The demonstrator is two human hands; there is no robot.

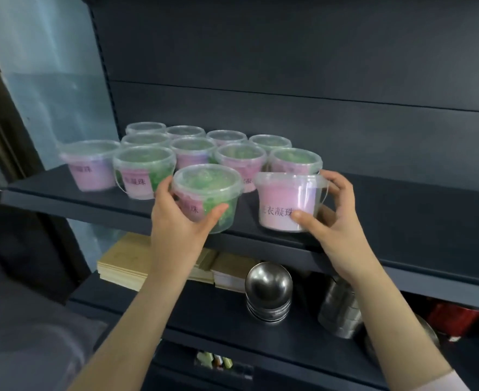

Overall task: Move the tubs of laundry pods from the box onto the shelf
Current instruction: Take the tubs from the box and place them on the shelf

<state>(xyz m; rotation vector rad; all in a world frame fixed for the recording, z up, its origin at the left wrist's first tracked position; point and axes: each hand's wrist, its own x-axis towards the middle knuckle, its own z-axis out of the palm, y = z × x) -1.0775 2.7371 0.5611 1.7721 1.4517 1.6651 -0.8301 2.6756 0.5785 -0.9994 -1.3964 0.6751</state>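
Gripping the green tub [207, 193] by its sides, the left hand [176, 221] has its thumb curled across the front wall and its fingers wrapped round the left side, at the front edge of the shelf [401, 210]. The right hand [331, 221] grips the pink tub [286, 201] much the same way, thumb pressed on the label (the printed side faces the camera) and fingers curled round the right wall just under the lid rim. Both tubs are upright with clear lids on, near each other but apart, the pink one to the right of the green one along the shelf's front edge. Whether their bottoms touch the shelf I cannot tell.

Behind them on the shelf stand the other tubs [193, 149], in rows running back toward the shelf's rear panel, lids on, most showing green pods and a pink label. One blurred tub [91, 165], mostly pink, sits at the shelf's left end.

Under the shelf, on the board below, lie stacks of pale cards [125, 261] to the left, a stack of upturned steel bowls [269, 289] about beneath the pink tub, and stacked steel cups [339, 309] further right. A red thing [455, 320] lies beyond them, too dim to make out.
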